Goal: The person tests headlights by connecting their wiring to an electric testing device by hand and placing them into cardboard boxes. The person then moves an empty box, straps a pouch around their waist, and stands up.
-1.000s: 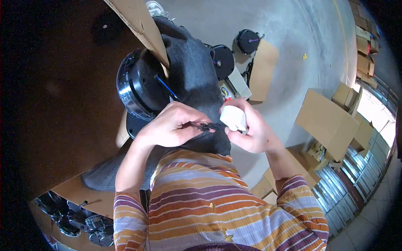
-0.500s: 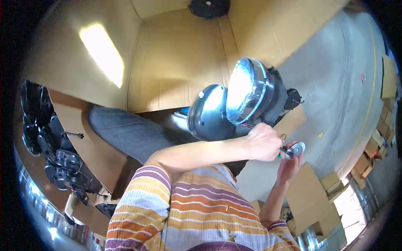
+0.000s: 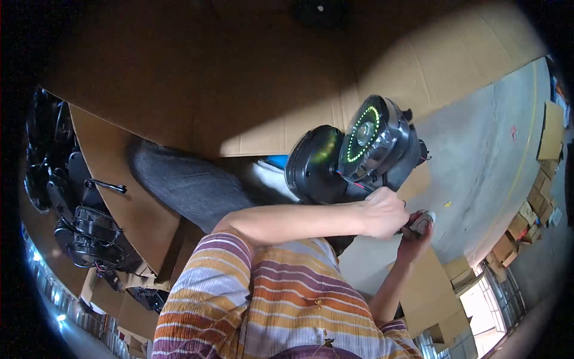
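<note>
Flattened brown cardboard sheets cover the far and left part of the scene, partly in shade, partly sunlit. A brown cardboard box stands near, on the right, just beyond the person's right forearm. A stack of small brown cardboard boxes lines the right edge of the concrete floor. One flat brown carton lies farther along the same edge. No label, sign or screen is discernible.

Short-sleeved striped shirt: orange, purple, white, yellow; grey trousers.
</note>
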`<state>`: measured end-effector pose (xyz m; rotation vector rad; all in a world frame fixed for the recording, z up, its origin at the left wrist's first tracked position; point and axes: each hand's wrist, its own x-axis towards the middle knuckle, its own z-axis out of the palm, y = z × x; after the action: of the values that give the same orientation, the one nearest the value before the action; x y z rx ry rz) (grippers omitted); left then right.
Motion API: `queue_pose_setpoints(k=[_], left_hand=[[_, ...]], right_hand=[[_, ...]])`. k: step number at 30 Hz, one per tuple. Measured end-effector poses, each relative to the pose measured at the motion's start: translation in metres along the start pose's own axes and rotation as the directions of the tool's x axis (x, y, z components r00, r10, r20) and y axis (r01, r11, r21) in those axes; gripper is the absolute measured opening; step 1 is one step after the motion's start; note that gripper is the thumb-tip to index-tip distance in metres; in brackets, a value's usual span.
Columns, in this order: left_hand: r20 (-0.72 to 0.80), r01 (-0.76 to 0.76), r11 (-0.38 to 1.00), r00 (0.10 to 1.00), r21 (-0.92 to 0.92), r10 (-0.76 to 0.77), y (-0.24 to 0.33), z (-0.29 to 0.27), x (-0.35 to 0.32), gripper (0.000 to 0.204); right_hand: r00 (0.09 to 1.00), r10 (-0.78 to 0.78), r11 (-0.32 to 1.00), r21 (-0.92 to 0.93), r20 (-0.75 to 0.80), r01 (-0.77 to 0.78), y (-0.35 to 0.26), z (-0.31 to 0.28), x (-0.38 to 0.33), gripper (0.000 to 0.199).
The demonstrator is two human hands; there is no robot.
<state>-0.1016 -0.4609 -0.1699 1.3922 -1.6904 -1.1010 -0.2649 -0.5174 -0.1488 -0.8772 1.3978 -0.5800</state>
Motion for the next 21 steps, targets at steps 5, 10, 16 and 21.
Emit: queue_pose_setpoints(k=[5, 10, 16, 21], left_hand=[[-0.247, 0.103, 0.995, 0.964, -0.015, -0.103, -0.018, -0.06, -0.038, 0.014], [-0.664, 0.287, 0.906, 0.617, -0.31, -0.423, -0.07, -0.13, -0.08, 0.015], [-0.601, 0.127, 0.71, 0.443, -0.692, -0.665, -0.187, -0.165, -0.076, 0.045], [-0.511, 0.697, 0.666, 0.687, 0.266, -0.516, -0.319, -0.159, -0.026, 0.027]], right_hand=[[0.998, -0.058, 0.998, 0.041, 0.037, 0.057, -0.014, 0.006, 0.004, 0.027], [0.999, -0.014, 1.0, 0.016, -0.051, 0.015, -0.013, -0.014, 0.021, 0.025], [0.991, 0.09, 0.994, -0.059, -0.097, -0.096, -0.002, 0.003, 0.048, 0.027], [0.988, 0.104, 0.992, -0.052, -0.118, -0.111, -0.003, 0.008, 0.062, 0.026]])
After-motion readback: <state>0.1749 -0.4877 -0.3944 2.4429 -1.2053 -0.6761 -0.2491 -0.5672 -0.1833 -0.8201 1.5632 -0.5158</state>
